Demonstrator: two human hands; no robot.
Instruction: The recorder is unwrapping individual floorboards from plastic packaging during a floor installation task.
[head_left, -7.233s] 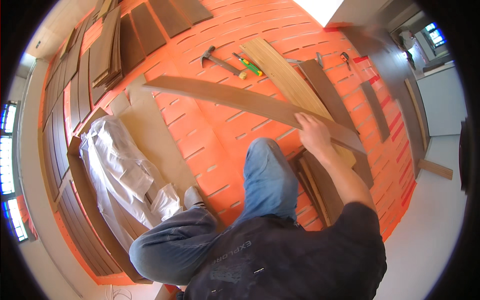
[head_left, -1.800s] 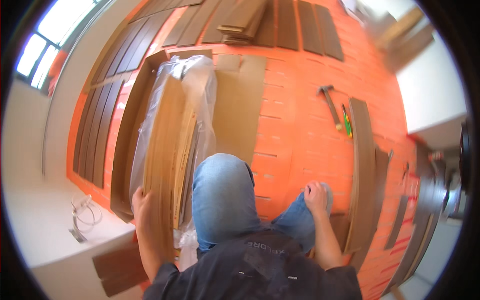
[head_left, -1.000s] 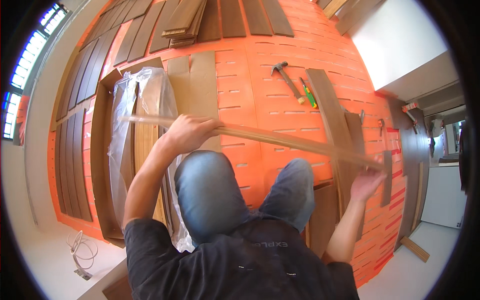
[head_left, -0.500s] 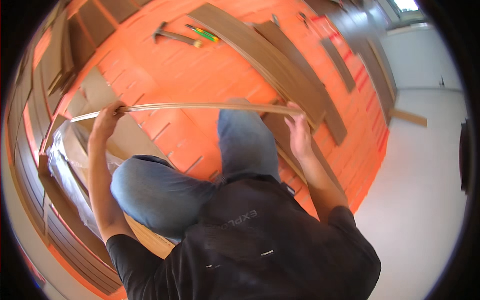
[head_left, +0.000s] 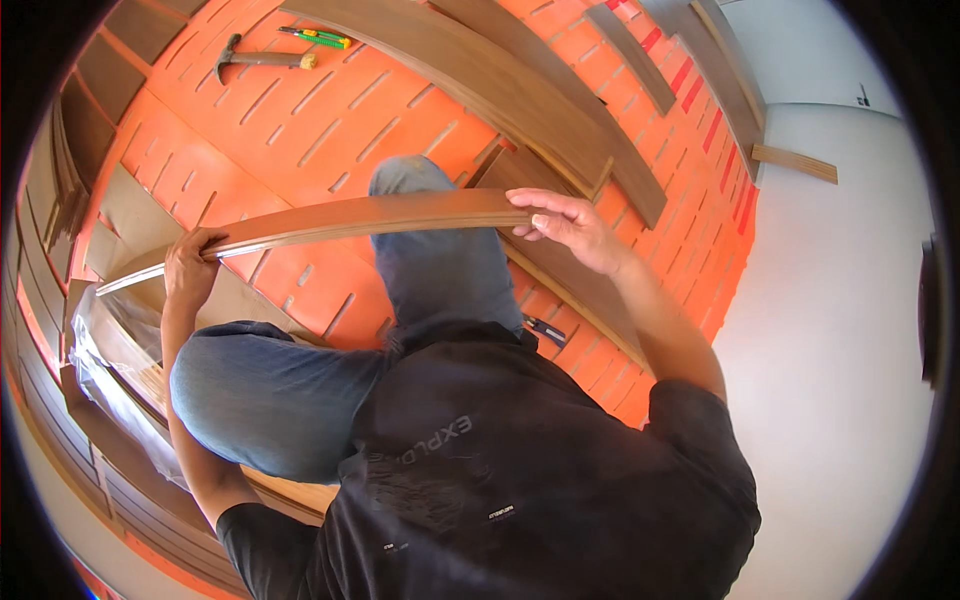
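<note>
Brown plank [head_left: 350, 220] in two wide-apart hands [head_left: 190, 270]

Black shirt [head_left: 590, 470] — grey capital letters [head_left: 433, 440], two small white prints [head_left: 501, 513] — too tiny to read

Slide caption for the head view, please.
Left hand grips a brown plank over orange sheeting, right hand at its end, hammer beyond.

Brown plank [head_left: 330, 216]; grey-dashed orange underlay [head_left: 215, 145]; black shirt [head_left: 570, 460].
</note>
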